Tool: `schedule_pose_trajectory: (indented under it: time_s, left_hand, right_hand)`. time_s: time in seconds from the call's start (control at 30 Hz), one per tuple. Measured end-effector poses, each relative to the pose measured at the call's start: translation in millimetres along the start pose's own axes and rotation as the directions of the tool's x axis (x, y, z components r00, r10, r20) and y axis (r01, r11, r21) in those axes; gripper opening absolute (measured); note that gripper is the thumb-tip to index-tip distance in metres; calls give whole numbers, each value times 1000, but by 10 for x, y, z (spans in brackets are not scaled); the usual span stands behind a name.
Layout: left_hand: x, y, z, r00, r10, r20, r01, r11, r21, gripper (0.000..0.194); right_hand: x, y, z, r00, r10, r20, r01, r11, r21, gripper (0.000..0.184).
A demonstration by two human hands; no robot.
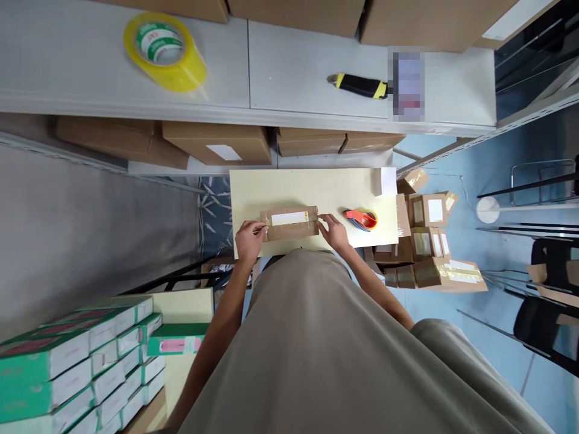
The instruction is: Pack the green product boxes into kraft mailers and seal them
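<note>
A small, flat cardboard box (289, 232) lies lengthwise on the pale yellow table (298, 184), with a white label (288, 218) and clear tape on its top. At its left end, my left hand (250, 240) is closed, thumb and fingers pinching the edge. My right hand (335, 232) has its fingertips closed on the opposite end, near the taped edge. Right of that hand rests a red-orange tape dispenser (362, 219) with a roll of tape. A white box or stack of labels (386, 181) stands at the table's back right corner.
Above the table, a grey shelf (289, 78) carries a yellow tape roll (165, 51) and a black-and-yellow utility knife (359, 85). Cardboard boxes (429, 241) are piled on the right. Green-and-white boxes (81, 361) are stacked at lower left. Black chairs (543, 307) stand far right.
</note>
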State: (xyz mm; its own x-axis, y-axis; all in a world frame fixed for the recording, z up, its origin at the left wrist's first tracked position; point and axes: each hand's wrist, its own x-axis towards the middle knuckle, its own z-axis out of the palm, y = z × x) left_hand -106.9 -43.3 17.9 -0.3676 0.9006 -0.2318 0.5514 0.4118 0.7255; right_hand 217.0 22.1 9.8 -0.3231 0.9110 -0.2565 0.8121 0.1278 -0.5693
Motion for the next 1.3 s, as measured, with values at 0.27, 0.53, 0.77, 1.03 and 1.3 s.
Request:
schedule_pose_trajectory:
  time_s: [0.27, 0.53, 0.77, 1.03, 1.3]
  left_hand:
    - [-4, 133, 232, 998, -4, -69, 1, 999, -38, 6]
    - [4, 154, 273, 994, -21, -106, 12, 997, -81, 6]
    - [-85, 156, 402, 981, -35, -191, 12, 993, -120, 10]
    - [-94, 96, 431, 989, 10, -146, -32, 989, -145, 15]
    - [-154, 164, 420, 981, -52, -189, -4, 958, -286, 22]
  right_hand:
    - [-308, 1131, -369, 886, 439, -151, -464, 852, -243, 47]
    - [-49, 1289, -396, 886, 463, -21, -462, 879, -116, 40]
    - [125, 819, -971, 937, 214, 276, -282, 929, 239, 75]
    - [673, -568, -1157, 740, -242, 628, -104, 881, 462, 72]
    - [978, -790, -829, 660, -190, 727, -53, 953, 297, 70]
